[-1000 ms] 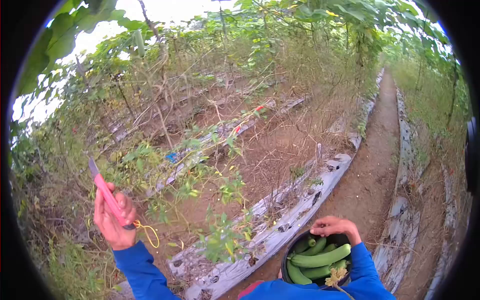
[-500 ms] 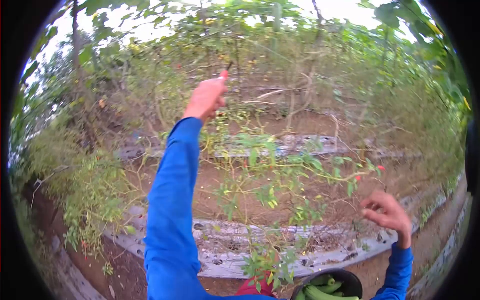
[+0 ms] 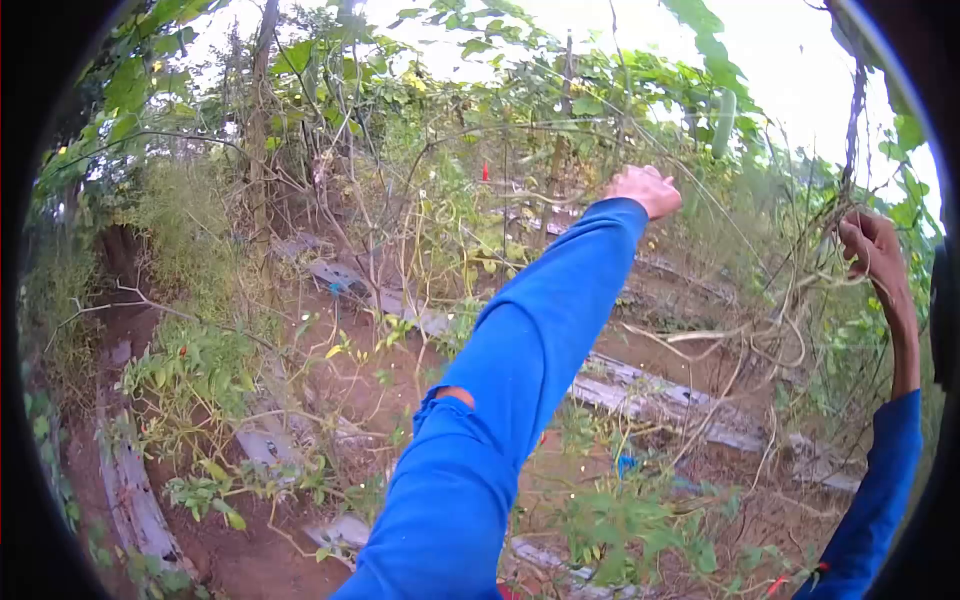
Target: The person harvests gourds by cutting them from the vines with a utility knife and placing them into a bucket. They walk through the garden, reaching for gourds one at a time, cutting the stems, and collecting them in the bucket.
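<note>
My left hand (image 3: 645, 190) is stretched out to the centre right, in a torn blue sleeve. Its fingers are curled closed, and whatever they hold is hidden by the back of the hand. At the far right, my right hand (image 3: 876, 248) is raised with thumb and fingers pinched at a tangle of dry vines (image 3: 795, 300); the exact grip is hard to make out. Beyond my left hand, a long pale green gourd (image 3: 724, 122) hangs among the leaves.
Chili plants (image 3: 200, 370) with a few red fruits grow at the left. Strips of grey plastic mulch (image 3: 650, 400) cross the brown soil. A wooden post (image 3: 258, 130) and a bare branch (image 3: 160, 305) stand at the left. Thin twigs cross in front of me.
My view has turned up and right. My left hand has swung right; the red, dark-tipped thing at it no longer shows. My right hand has risen to the vines. The bucket has left view.
</note>
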`<act>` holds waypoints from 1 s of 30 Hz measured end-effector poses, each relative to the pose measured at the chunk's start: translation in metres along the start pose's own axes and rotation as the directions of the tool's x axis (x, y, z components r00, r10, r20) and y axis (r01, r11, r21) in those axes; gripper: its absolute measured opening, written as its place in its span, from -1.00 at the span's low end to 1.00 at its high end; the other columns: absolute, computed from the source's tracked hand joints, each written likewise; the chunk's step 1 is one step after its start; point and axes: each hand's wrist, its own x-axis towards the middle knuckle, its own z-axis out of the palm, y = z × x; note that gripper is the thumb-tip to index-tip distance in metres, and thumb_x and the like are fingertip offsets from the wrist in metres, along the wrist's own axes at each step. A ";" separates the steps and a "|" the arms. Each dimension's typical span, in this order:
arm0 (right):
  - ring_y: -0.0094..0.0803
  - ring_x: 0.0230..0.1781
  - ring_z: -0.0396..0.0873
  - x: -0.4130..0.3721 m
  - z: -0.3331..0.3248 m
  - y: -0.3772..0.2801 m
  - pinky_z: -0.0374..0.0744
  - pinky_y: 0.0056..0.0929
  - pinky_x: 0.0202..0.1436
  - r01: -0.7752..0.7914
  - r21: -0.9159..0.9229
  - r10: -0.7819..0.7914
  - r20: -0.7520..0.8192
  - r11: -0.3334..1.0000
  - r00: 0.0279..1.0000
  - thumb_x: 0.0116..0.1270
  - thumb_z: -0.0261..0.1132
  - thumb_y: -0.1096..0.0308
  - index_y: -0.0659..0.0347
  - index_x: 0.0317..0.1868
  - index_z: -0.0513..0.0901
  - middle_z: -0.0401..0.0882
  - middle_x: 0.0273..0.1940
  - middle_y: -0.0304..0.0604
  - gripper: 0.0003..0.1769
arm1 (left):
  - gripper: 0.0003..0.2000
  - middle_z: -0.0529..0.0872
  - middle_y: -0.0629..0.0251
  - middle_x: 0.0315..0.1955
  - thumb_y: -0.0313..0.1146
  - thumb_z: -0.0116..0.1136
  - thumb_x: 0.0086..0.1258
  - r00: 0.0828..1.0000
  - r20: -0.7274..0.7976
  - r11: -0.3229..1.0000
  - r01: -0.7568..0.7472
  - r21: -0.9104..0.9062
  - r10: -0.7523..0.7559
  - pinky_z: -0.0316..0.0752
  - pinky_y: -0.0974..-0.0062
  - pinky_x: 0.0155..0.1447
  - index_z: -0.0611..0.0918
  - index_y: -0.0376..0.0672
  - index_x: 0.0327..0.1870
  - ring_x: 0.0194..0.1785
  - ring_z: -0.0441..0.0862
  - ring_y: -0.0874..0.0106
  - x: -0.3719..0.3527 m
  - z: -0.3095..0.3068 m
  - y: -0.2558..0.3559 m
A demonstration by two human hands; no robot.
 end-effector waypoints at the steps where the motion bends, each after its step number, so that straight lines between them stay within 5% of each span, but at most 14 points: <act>1: -0.61 -0.46 0.49 0.014 0.002 -0.012 0.49 -0.58 -0.49 0.029 -0.001 -0.029 -0.004 1.000 1.000 0.38 0.25 -0.05 0.21 -0.23 0.58 0.47 -0.44 -0.32 -0.57 | -0.41 0.55 -0.19 0.22 0.07 -0.11 0.42 0.997 0.079 1.000 -0.003 0.003 0.003 0.37 0.13 0.41 0.63 -0.30 0.14 0.30 0.50 -0.08 0.017 0.004 -0.003; 2: -0.55 -0.40 0.57 0.016 0.000 -0.023 0.55 -0.55 -0.45 -0.080 0.123 0.071 0.077 0.989 0.995 0.37 0.26 -0.02 0.24 -0.18 0.59 0.53 -0.41 -0.27 -0.58 | -0.43 0.52 -0.13 0.27 0.02 -0.10 0.43 0.987 0.160 1.000 -0.005 0.006 0.003 0.36 0.16 0.44 0.58 -0.26 0.23 0.33 0.49 -0.05 0.033 0.009 -0.002; 5: -0.38 -0.28 0.72 0.097 -0.006 0.021 0.69 -0.43 -0.38 -0.159 0.509 0.024 0.261 0.846 0.965 0.37 0.29 0.13 0.29 -0.02 0.60 0.66 -0.30 -0.09 -0.61 | -0.41 0.52 -0.13 0.27 0.06 -0.11 0.43 0.989 0.149 1.000 0.011 0.028 -0.015 0.36 0.16 0.43 0.58 -0.27 0.23 0.34 0.49 -0.01 0.119 0.060 -0.024; 6: -0.35 -0.31 0.72 0.138 -0.011 0.035 0.70 -0.42 -0.38 0.182 0.258 -0.268 0.354 0.949 0.896 0.37 0.30 0.16 0.28 0.03 0.59 0.66 -0.26 -0.08 -0.62 | -0.44 0.60 -0.11 0.19 0.06 -0.08 0.43 0.987 0.144 0.994 -0.081 0.079 0.069 0.47 0.16 0.33 0.64 -0.24 0.16 0.27 0.57 0.05 0.161 0.085 -0.042; 8: -0.30 -0.35 0.72 0.142 0.008 0.020 0.72 -0.38 -0.38 0.408 0.231 -0.463 0.300 0.884 0.834 0.36 0.32 0.22 0.25 0.08 0.59 0.66 -0.19 -0.07 -0.63 | -0.44 0.75 -0.11 -0.17 0.12 -0.02 0.39 1.000 -0.025 1.000 0.005 -0.026 -0.006 0.56 0.17 0.19 0.73 -0.31 -0.15 0.00 0.71 -0.03 0.184 0.099 -0.058; 10: -0.27 -0.35 0.72 0.155 0.027 0.010 0.73 -0.36 -0.36 0.034 0.391 -0.136 0.235 0.920 0.962 0.33 0.35 0.22 0.22 0.07 0.59 0.62 -0.12 -0.07 -0.62 | -0.38 0.77 -0.01 -0.38 0.21 -0.09 0.42 0.977 0.158 0.956 0.180 -0.230 -0.146 0.59 0.22 0.03 0.73 -0.28 -0.20 -0.16 0.76 0.11 0.194 0.090 -0.062; 11: -0.26 -0.33 0.72 0.186 0.019 0.032 0.74 -0.35 -0.34 -0.265 0.308 0.135 0.385 0.914 0.913 0.31 0.37 0.18 0.22 0.06 0.59 0.60 -0.09 -0.07 -0.60 | -0.38 0.76 0.03 -0.46 0.24 -0.06 0.41 0.995 0.101 0.986 0.038 -0.163 -0.022 0.60 0.25 -0.19 0.72 -0.25 -0.24 -0.32 0.74 0.19 0.214 0.109 -0.082; 13: -0.28 -0.36 0.71 0.218 0.043 0.047 0.75 -0.33 -0.34 -0.400 0.026 0.364 0.364 0.916 0.857 0.28 0.40 0.09 0.27 0.05 0.56 0.56 -0.06 -0.07 -0.51 | -0.40 0.70 0.11 -0.55 0.27 -0.01 0.41 0.947 0.242 0.822 0.306 -0.481 -0.210 0.48 0.32 -0.48 0.68 -0.22 -0.22 -0.54 0.63 0.33 0.227 0.125 -0.096; 15: -0.19 -0.26 0.72 0.248 0.070 0.078 0.76 -0.26 -0.30 -0.437 0.056 0.400 0.316 0.898 0.861 0.25 0.42 -0.06 0.33 0.25 0.45 0.53 0.09 0.04 -0.24 | -0.43 0.60 0.22 -0.63 0.27 0.01 0.41 0.956 0.253 0.705 0.281 -0.651 -0.147 0.25 0.47 -0.64 0.63 -0.17 -0.21 -0.68 0.44 0.48 0.245 0.159 -0.120; 19: 0.19 0.10 0.60 0.299 0.130 0.104 0.77 -0.11 -0.17 -0.476 0.083 0.442 0.260 0.875 0.858 0.20 0.41 -0.17 0.40 0.34 0.37 0.30 0.39 0.21 -0.07 | -0.48 0.54 0.31 -0.64 0.22 -0.01 0.45 0.955 0.284 0.551 0.280 -0.786 -0.081 0.19 0.54 -0.66 0.59 -0.16 -0.19 -0.70 0.33 0.55 0.215 0.159 -0.131; 23: 0.34 0.22 0.46 0.340 0.180 0.133 0.71 0.08 -0.07 -0.494 0.309 0.487 0.107 0.813 0.867 0.13 0.43 -0.25 0.45 0.32 0.36 0.23 0.42 0.25 0.02 | -0.57 0.52 0.36 -0.65 0.06 -0.07 0.51 0.981 0.195 0.586 0.163 -0.794 -0.009 0.18 0.57 -0.67 0.59 -0.18 -0.19 -0.70 0.31 0.60 0.200 0.163 -0.176; 27: 0.35 0.30 0.35 0.389 0.203 0.218 0.57 0.30 0.05 -0.512 0.456 0.587 -0.028 0.728 0.809 0.10 0.43 -0.29 0.43 0.29 0.34 0.23 0.39 0.23 0.04 | -0.59 0.52 0.37 -0.65 0.04 -0.08 0.52 0.967 0.245 0.615 0.239 -0.752 -0.076 0.17 0.60 -0.68 0.59 -0.18 -0.19 -0.71 0.29 0.63 0.185 0.143 -0.206; 28: 0.39 0.40 0.18 0.400 0.199 0.225 0.44 0.41 0.18 -0.576 0.468 0.612 0.092 0.670 0.786 0.06 0.42 -0.35 0.33 0.38 0.28 0.13 0.45 0.24 0.11 | -0.59 0.52 0.37 -0.65 0.03 -0.08 0.52 0.968 0.240 0.605 0.238 -0.760 -0.079 0.16 0.61 -0.68 0.58 -0.18 -0.19 -0.71 0.28 0.64 0.183 0.136 -0.214; 30: 0.39 0.43 0.12 0.392 0.212 0.214 0.37 0.42 0.24 -0.508 0.524 0.584 0.023 0.684 0.811 0.04 0.42 -0.37 0.29 0.41 0.26 0.09 0.47 0.23 0.14 | -0.61 0.51 0.39 -0.65 0.02 -0.08 0.54 0.967 0.243 0.641 0.237 -0.730 -0.081 0.13 0.64 -0.69 0.57 -0.17 -0.14 -0.72 0.26 0.67 0.185 0.136 -0.231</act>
